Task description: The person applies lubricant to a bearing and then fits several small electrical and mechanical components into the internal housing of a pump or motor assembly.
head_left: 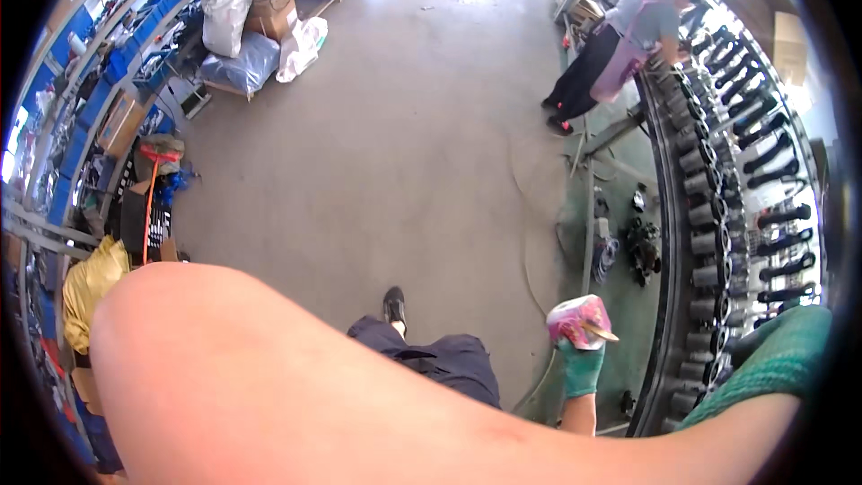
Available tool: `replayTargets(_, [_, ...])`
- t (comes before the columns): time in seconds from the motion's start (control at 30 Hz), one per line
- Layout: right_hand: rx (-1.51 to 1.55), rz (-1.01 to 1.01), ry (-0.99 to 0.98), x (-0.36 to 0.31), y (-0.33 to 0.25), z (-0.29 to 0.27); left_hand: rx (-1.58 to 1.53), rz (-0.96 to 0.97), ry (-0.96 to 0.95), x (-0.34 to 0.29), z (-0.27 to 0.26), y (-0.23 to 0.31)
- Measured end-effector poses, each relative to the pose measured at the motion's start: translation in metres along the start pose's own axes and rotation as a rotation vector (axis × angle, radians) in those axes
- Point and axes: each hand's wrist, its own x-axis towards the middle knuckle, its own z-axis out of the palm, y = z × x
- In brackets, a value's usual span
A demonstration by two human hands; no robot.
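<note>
The right grip (581, 364) holds a pink container (572, 314), the left grip (774, 355) beside metal parts (708, 242)

From the wearer's head, the left fisheye camera faces down and ahead over the floor (404, 153). A bare forearm (377, 386) crosses very near the lens, while shelving (90, 121) at left and a long rack (666, 184) at right bend toward the rim.

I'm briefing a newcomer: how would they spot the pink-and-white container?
Find the long rack on the right. Left of its near stretch, a green-gloved hand holds the container. Bright pink on white, it stands out from the rack's dark parts.
</note>
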Motion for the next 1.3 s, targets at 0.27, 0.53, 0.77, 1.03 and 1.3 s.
replayTargets(0.27, [0.066,-0.089,-0.018,0.209,0.025,0.085,0.000,0.060,-0.078,0.082,-0.031,-0.237])
replayTargets(0.53, [-0.025,-0.077,-0.155,0.466,-0.085,0.207,-0.083,0.244,-0.149,0.195,-0.049,-0.473])
replayTargets(0.77, [0.067,-0.048,-0.136,0.682,-0.161,0.280,-0.118,0.291,-0.174,0.257,-0.070,-0.697])
replayTargets(1.03, [0.152,0.022,0.003,0.915,-0.197,0.353,-0.184,0.346,-0.249,0.297,-0.085,-0.983])
replayTargets(1.3, [0.098,-0.104,0.029,1.142,-0.251,0.435,-0.114,-0.053,-0.678,0.377,-0.009,-1.275])
